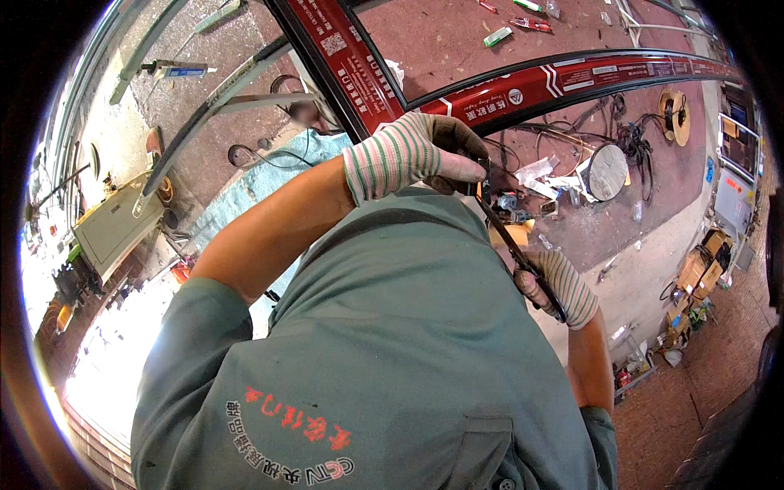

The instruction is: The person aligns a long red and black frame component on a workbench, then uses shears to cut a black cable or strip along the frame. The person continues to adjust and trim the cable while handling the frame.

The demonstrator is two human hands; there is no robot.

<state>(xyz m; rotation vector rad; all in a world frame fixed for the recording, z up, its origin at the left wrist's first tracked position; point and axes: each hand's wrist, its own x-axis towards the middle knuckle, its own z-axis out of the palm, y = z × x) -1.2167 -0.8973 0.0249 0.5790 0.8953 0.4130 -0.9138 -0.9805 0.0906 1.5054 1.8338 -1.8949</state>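
My left hand (pixel 412 155), in a striped work glove, is closed at the corner of a dark frame (pixel 343 61) covered with red protective film, where it pinches the upper end of a thin black strip (pixel 502 233). The strip slants down to the right into my right hand (pixel 559 286), also gloved, which is closed around its lower end. My grey-green shirt fills the lower half of the view and hides what lies below the hands.
A second red-filmed frame bar (pixel 572 77) curves off to the right. On the reddish floor lie sealant tubes (pixel 498 37), tangled cables (pixel 572 135), a round metal lid (pixel 608 171) and a cable reel (pixel 674 114). Cardboard boxes (pixel 702 269) stand at right, a blue sheet (pixel 261 184) at left.
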